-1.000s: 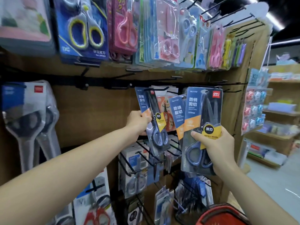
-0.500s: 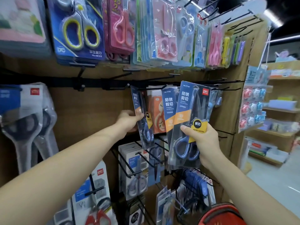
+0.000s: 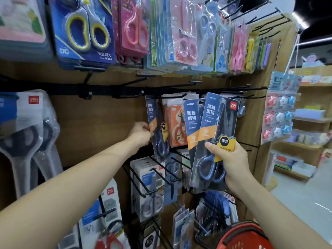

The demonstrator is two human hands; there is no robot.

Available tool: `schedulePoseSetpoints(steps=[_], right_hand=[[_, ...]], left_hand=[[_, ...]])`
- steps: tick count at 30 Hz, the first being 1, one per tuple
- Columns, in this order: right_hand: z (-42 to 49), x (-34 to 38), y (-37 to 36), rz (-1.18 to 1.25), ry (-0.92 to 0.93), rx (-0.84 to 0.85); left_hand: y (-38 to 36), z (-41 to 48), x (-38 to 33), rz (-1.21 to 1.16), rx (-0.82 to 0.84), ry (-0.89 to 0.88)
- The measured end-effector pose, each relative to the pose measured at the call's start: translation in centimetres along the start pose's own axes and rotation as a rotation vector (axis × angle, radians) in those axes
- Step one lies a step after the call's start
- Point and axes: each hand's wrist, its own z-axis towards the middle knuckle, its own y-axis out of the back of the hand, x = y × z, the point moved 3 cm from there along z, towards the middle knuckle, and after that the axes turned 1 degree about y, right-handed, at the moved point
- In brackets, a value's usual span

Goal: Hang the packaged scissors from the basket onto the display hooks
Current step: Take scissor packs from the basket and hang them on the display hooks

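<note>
My left hand (image 3: 142, 133) pinches the edge of a navy card-and-plastic scissors pack (image 3: 158, 126) held upright just right of it; my right hand (image 3: 231, 162) curls around two matching packs (image 3: 213, 133), a red plastic basket (image 3: 246, 236) below it

A person's left hand (image 3: 142, 132) pinches the edge of a dark blue scissors pack (image 3: 158, 126), held upright against a wooden display board (image 3: 93, 126) with its top level with a row of black wire hooks (image 3: 133, 94). The right hand (image 3: 232, 159) grips two matching packs (image 3: 214, 123), fanned one behind the other, thumb beside the front pack's yellow label. An orange pack (image 3: 177, 123) hangs between the hands. Children's scissors (image 3: 185, 45) in pink and blue fill the row above; a red basket (image 3: 246, 236) sits at lower right.
</note>
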Motion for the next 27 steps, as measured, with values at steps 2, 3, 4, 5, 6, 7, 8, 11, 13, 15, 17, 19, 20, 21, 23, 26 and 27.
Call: schedulePoseSetpoints(steps=[2, 3, 4, 5, 6, 7, 8, 11, 13, 15, 17, 19, 20, 21, 23, 26, 27], right_hand=[[-0.1, 0.0, -0.2, -0.012, 0.009, 0.01], [-0.2, 0.0, -0.2, -0.019, 0.012, 0.016], [-0.2, 0.0, -0.2, -0.018, 0.018, 0.019], [-0.3, 0.1, -0.2, -0.016, 0.024, 0.022], [-0.4, 0.1, -0.2, -0.013, 0.033, 0.024], [-0.5, 0.2, -0.1, -0.014, 0.044, 0.025], [-0.5, 0.2, -0.1, -0.018, 0.059, 0.023], [-0.5, 0.5, -0.3, -0.022, 0.098, 0.001], [-0.4, 0.7, -0.7, -0.009, 0.109, -0.015], [-0.2, 0.8, -1.1, 0.01, 0.108, -0.024], [0.0, 1.0, -1.6, 0.03, 0.096, -0.028], [0.1, 1.0, -2.0, 0.053, 0.081, -0.03], [0.1, 1.1, -2.2, 0.066, 0.073, -0.03], [0.2, 1.2, -2.4, 0.077, 0.068, -0.03], [0.4, 1.3, -2.7, 0.089, 0.066, -0.031], [0.5, 1.1, -3.0, 0.087, 0.04, 0.004], [0.5, 1.0, -3.0, 0.084, 0.024, 0.017]], left_hand=[[0.1, 0.0, 0.0, 0.014, -0.011, -0.002], [0.3, -0.3, -0.1, 0.012, -0.037, -0.015], [0.5, -0.7, -0.3, 0.017, -0.096, -0.044], [0.7, -1.4, -0.6, 0.025, -0.184, -0.101], [1.0, -2.2, -1.0, 0.025, -0.275, -0.179], [1.1, -3.0, -1.5, 0.001, -0.333, -0.261], [1.1, -3.8, -2.1, -0.056, -0.336, -0.331], [0.1, -6.1, -4.4, -0.38, -0.054, -0.447], [-0.8, -7.2, -5.7, -0.468, 0.114, -0.484], [-1.5, -7.7, -6.7, -0.476, 0.142, -0.512], [-1.8, -7.4, -7.3, -0.472, 0.06, -0.51], [-1.8, -7.0, -7.8, -0.481, -0.008, -0.48], [-1.9, -6.8, -8.0, -0.485, -0.031, -0.47], [-1.9, -6.8, -8.2, -0.482, -0.061, -0.469], [-1.9, -6.7, -8.4, -0.473, -0.128, -0.48], [-1.9, -6.6, -8.4, -0.439, -0.203, -0.483], [-1.9, -6.4, -8.1, -0.427, -0.216, -0.467]])
